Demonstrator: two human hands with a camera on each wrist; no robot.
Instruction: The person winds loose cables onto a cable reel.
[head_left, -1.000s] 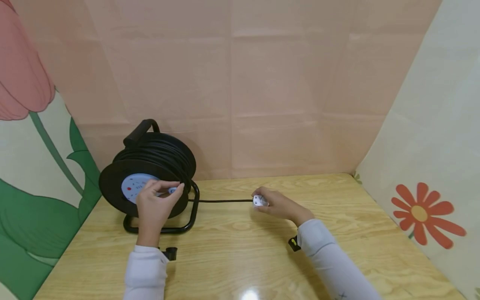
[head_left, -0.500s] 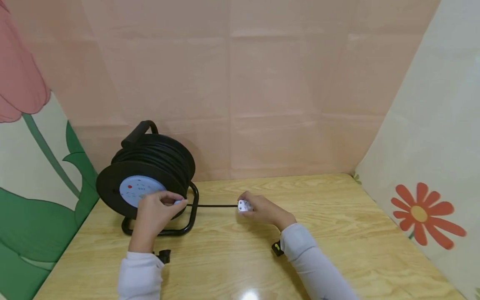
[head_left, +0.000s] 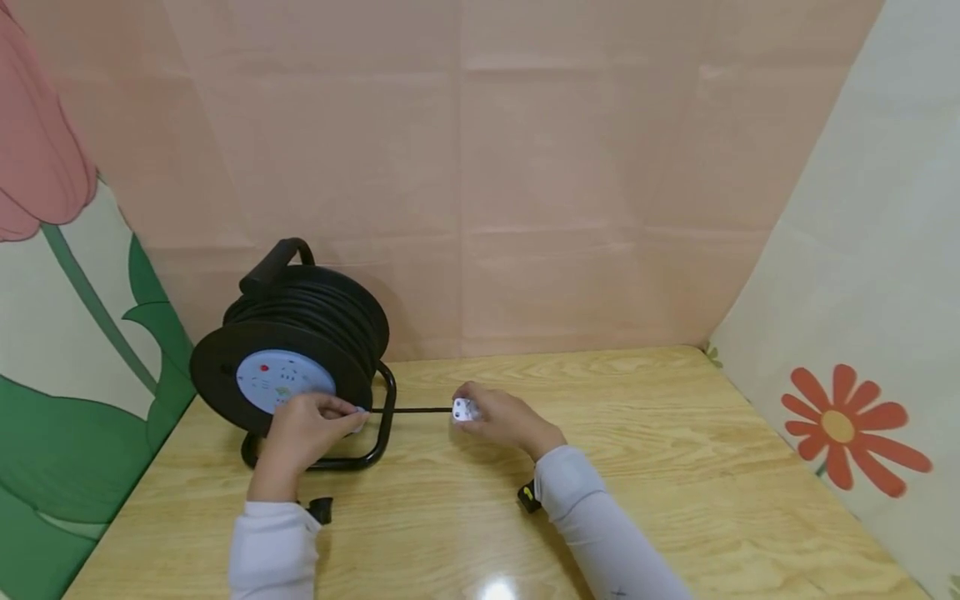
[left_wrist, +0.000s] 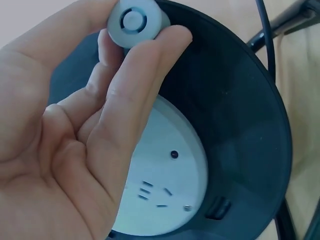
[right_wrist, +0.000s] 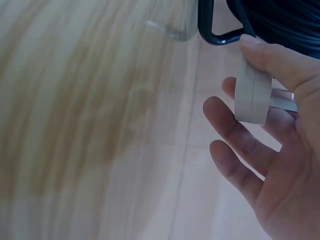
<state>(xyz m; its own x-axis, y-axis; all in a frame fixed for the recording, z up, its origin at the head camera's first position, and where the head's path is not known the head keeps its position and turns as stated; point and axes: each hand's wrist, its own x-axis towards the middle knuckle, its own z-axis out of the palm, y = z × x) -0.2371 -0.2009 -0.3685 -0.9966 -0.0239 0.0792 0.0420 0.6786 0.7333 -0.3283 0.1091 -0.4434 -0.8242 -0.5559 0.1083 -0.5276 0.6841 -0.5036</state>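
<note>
On the left of the table stands a black cable reel (head_left: 315,310), its coil wound with black cable. Its front face carries a light blue round socket panel (head_left: 277,377). My left hand (head_left: 303,433) pinches a small grey-blue crank knob (left_wrist: 134,21) between thumb and fingers, low on the reel's right front. A white plug (right_wrist: 251,95) is in my right hand (head_left: 510,421), held by thumb and index finger, its pins towards the palm. From that plug the cable (head_left: 420,410) runs straight left to the reel, behind the frame's side.
The reel's black tube frame (head_left: 388,417) rests on the wooden table (head_left: 465,517). A black grip handle (head_left: 270,265) tops it. Behind rises a peach backdrop (head_left: 525,208); flower-printed sheets flank both sides. Small black devices sit at each wrist.
My left hand has brought the knob downward, and the panel has turned with it. My right hand and the plug have moved left, so the free cable between plug and reel is shorter.
</note>
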